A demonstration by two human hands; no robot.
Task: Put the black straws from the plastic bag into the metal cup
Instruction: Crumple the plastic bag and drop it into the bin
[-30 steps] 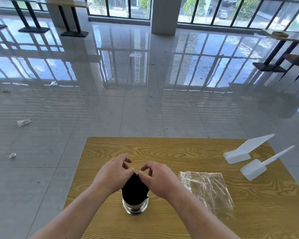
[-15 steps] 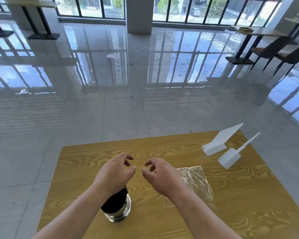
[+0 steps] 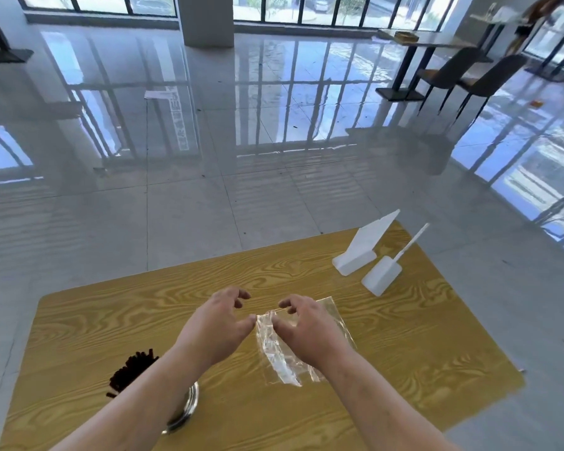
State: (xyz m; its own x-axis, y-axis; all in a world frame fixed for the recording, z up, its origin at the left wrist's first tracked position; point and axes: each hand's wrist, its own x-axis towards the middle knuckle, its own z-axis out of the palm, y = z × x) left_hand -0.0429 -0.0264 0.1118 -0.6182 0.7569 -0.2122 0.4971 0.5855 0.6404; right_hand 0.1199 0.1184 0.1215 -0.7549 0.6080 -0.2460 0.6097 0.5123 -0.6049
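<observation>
Both hands hover over the wooden surface (image 3: 404, 346) at the far left end of the clear plastic bag (image 3: 293, 353), which lies flat and looks empty. The left hand (image 3: 214, 330) has its fingers (image 3: 238, 296) curled and loosely spread, its thumb tip just beside the bag's left edge. The right hand (image 3: 310, 330) covers the bag's middle; whether its curled fingers pinch the film I cannot tell. The black straws (image 3: 129, 372) stand bunched in the metal cup (image 3: 186, 411) at near left, partly hidden under the left forearm
</observation>
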